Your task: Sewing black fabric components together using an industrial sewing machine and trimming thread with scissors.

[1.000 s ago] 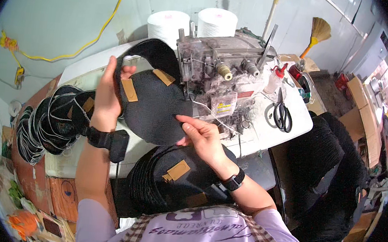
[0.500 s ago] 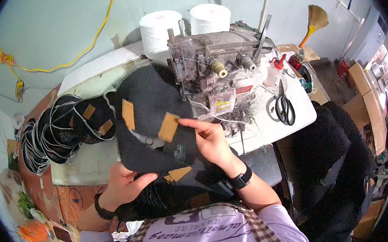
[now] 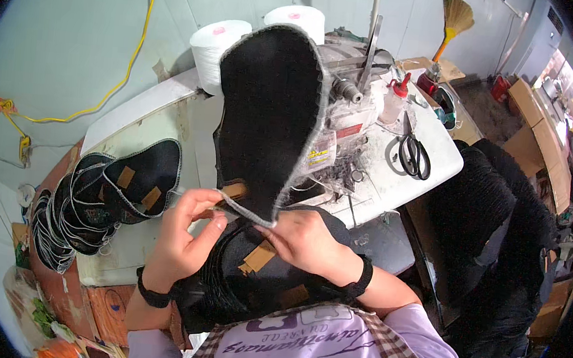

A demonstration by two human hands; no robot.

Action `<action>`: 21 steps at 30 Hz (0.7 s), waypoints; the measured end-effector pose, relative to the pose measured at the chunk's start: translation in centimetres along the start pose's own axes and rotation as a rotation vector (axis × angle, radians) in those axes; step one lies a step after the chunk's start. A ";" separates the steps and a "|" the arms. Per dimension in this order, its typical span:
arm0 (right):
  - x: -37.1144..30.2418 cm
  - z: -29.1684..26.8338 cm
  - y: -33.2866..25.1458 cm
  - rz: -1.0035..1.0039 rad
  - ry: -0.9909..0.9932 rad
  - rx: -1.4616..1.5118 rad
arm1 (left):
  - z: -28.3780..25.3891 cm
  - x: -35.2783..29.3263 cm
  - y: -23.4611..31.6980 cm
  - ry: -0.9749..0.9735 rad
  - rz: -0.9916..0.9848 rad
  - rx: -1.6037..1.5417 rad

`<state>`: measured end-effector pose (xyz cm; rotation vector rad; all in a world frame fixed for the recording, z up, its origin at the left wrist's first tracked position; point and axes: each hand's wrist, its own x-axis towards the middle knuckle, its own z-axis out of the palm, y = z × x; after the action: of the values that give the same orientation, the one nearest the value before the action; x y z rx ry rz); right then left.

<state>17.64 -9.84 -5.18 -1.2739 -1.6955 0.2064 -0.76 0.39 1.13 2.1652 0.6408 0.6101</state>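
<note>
A black fabric piece [image 3: 266, 102], long and rounded with a grey stitched edge, stands raised in front of the sewing machine [image 3: 354, 110]. Its lower corner is pinched in my right hand [image 3: 308, 242]. My left hand [image 3: 189, 235] is at the piece's lower left edge, fingers closed around it near a tan patch [image 3: 234, 190] that shows partly. Below my hands lies a stack of black pieces [image 3: 232, 259] on my lap, with a tan patch [image 3: 258, 257] on top. The raised piece hides much of the machine.
Edged black pieces [image 3: 140, 180] lie overlapped on the table's left. Two white thread cones [image 3: 219, 47] stand behind. Black scissors [image 3: 414, 149] and a red-capped bottle [image 3: 394, 100] lie to the right of the machine. A large dark fabric pile [image 3: 479, 230] sits at right.
The black piece has been lifted and turned upright, showing its plain side and stitched edge. My right hand has gone from pointing at a tan patch to gripping the corner; my left fingers have closed.
</note>
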 end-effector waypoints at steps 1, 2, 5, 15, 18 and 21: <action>-0.1 0.3 0.4 -0.001 -0.003 0.003 | 0.5 -0.1 0.5 0.045 -0.082 -0.321; -0.4 0.8 1.3 0.054 0.028 -0.018 | 0.7 -0.1 0.7 0.090 -0.163 -0.644; -1.4 1.9 4.2 0.143 0.137 -0.069 | 0.9 1.6 -1.4 0.040 -0.276 -1.041; -0.2 1.9 5.0 -0.092 0.210 -0.099 | -1.7 6.7 -7.3 0.531 0.324 0.316; 0.0 1.7 5.0 -0.138 0.181 -0.155 | -2.4 7.7 -5.5 0.380 -0.084 -0.377; 1.1 1.9 4.7 -0.152 0.188 -0.201 | -4.5 8.0 -4.5 0.362 0.078 -0.366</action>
<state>19.22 -6.18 -8.48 -1.2603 -1.6718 -0.1732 1.45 10.36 1.92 1.7579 0.5799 1.0876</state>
